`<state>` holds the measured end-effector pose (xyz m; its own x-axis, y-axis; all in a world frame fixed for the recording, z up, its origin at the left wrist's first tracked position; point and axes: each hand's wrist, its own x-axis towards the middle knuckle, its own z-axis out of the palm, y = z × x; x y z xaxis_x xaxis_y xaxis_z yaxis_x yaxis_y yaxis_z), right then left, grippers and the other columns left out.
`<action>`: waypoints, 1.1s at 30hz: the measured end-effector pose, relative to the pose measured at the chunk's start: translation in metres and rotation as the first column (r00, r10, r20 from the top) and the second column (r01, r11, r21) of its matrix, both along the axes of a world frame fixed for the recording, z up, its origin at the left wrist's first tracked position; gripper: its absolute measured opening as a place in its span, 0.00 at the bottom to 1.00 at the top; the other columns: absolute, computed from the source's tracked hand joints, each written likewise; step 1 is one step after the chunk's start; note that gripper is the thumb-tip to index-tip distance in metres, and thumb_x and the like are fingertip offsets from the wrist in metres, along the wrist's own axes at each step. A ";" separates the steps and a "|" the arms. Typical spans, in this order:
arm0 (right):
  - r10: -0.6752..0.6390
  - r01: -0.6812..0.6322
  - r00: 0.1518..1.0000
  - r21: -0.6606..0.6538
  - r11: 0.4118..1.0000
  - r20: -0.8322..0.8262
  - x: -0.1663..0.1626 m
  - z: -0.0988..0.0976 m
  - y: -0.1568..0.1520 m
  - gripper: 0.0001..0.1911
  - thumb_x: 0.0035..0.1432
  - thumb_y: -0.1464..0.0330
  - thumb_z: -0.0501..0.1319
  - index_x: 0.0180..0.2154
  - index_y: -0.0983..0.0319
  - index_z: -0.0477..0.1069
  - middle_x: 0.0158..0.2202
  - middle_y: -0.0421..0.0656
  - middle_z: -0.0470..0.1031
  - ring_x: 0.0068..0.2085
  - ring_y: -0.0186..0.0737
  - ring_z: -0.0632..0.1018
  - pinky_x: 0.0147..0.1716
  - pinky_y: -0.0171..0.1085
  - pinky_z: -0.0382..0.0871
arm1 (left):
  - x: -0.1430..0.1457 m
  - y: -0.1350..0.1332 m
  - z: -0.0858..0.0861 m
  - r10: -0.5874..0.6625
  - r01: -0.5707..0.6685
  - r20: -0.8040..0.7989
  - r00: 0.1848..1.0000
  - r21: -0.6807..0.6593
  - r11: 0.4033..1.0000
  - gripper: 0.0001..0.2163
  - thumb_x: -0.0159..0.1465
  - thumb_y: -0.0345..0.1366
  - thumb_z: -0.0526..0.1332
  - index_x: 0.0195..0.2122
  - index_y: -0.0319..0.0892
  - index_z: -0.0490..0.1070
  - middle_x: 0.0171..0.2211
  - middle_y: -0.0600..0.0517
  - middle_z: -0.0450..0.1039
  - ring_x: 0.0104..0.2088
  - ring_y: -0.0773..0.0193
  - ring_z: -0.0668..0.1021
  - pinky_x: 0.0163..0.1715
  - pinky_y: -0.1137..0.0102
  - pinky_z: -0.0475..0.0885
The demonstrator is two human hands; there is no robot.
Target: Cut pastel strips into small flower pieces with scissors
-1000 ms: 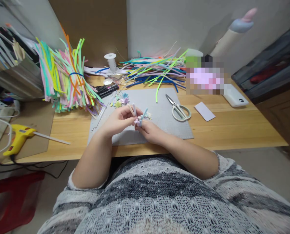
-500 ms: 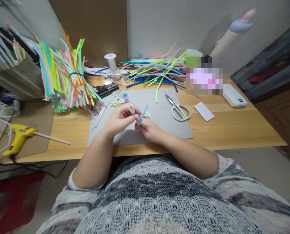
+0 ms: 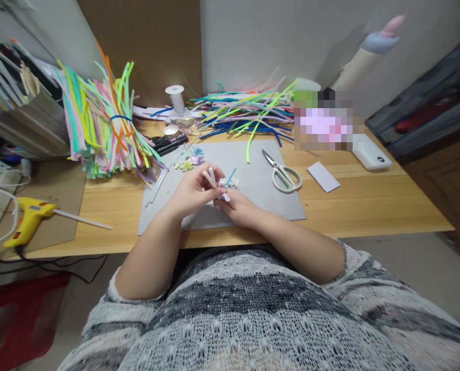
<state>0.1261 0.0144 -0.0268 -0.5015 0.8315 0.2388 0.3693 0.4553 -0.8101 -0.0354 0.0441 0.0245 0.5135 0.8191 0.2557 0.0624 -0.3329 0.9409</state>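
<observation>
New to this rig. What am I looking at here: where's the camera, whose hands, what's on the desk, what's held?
There is no machine: a head-worn camera looks down at a person's own bare hands. The left hand and right hand meet over a grey mat, pinching short pastel pipe-cleaner pieces. On the wooden desk lie scissors, a white card, small flower shapes, loose pipe cleaners, a banded bundle of them, a thread spool and a yellow glue gun.

Matt grey felt mat (image 3: 261,201) on smooth wooden table (image 3: 369,206).
</observation>
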 end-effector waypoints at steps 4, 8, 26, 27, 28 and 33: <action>-0.001 0.002 0.999 -0.026 1.000 0.037 0.001 0.001 0.000 0.10 0.62 0.67 0.49 0.31 0.61 0.65 0.31 0.43 0.69 0.34 0.39 0.69 0.37 0.39 0.63 | 0.000 0.000 -0.002 0.015 -0.015 0.035 0.999 0.009 1.000 0.11 0.52 0.35 0.69 0.29 0.41 0.66 0.27 0.54 0.69 0.26 0.70 0.72 0.25 0.74 0.67; -0.017 0.018 0.999 -0.034 0.999 0.037 0.002 0.001 0.001 0.11 0.62 0.67 0.49 0.30 0.62 0.65 0.30 0.42 0.68 0.34 0.38 0.69 0.37 0.38 0.63 | -0.001 0.000 0.002 -0.048 0.046 0.032 0.998 0.051 0.998 0.05 0.56 0.33 0.63 0.26 0.40 0.67 0.29 0.51 0.70 0.30 0.66 0.74 0.30 0.70 0.69; -0.020 0.021 0.999 -0.019 1.000 0.035 0.001 0.003 0.001 0.08 0.60 0.69 0.50 0.31 0.62 0.65 0.31 0.42 0.68 0.34 0.38 0.69 0.38 0.38 0.62 | 0.007 -0.003 0.001 0.108 -0.093 0.090 0.990 -0.162 0.982 0.06 0.55 0.31 0.61 0.34 0.39 0.68 0.24 0.56 0.67 0.22 0.72 0.69 0.22 0.74 0.65; -0.026 0.027 0.999 -0.023 0.999 0.043 0.001 0.003 0.001 0.09 0.60 0.69 0.50 0.30 0.62 0.65 0.30 0.42 0.68 0.34 0.38 0.69 0.38 0.38 0.62 | 0.007 -0.002 0.000 0.116 -0.103 0.069 0.991 -0.169 0.980 0.07 0.55 0.31 0.61 0.35 0.39 0.69 0.24 0.56 0.67 0.22 0.72 0.69 0.23 0.74 0.65; -0.028 0.029 0.999 -0.031 0.999 0.045 0.001 0.003 0.001 0.09 0.61 0.69 0.50 0.30 0.62 0.65 0.30 0.42 0.68 0.34 0.38 0.69 0.38 0.38 0.62 | 0.007 -0.002 0.000 0.115 -0.105 0.048 0.992 -0.173 0.979 0.07 0.55 0.32 0.62 0.35 0.38 0.70 0.24 0.56 0.68 0.23 0.71 0.69 0.24 0.74 0.66; 0.000 -0.001 1.000 -0.057 0.998 -0.019 0.002 0.002 0.001 0.10 0.61 0.68 0.50 0.30 0.62 0.65 0.30 0.41 0.68 0.34 0.37 0.69 0.38 0.38 0.62 | 0.005 -0.002 0.000 0.057 -0.047 0.067 0.996 -0.150 0.988 0.05 0.56 0.35 0.62 0.28 0.39 0.71 0.25 0.54 0.70 0.26 0.69 0.72 0.30 0.72 0.68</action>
<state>0.1282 0.0151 -0.0251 -0.4977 0.8440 0.2001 0.3539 0.4082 -0.8415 -0.0302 0.0426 0.0246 0.4542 0.8757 0.1638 0.0073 -0.1875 0.9822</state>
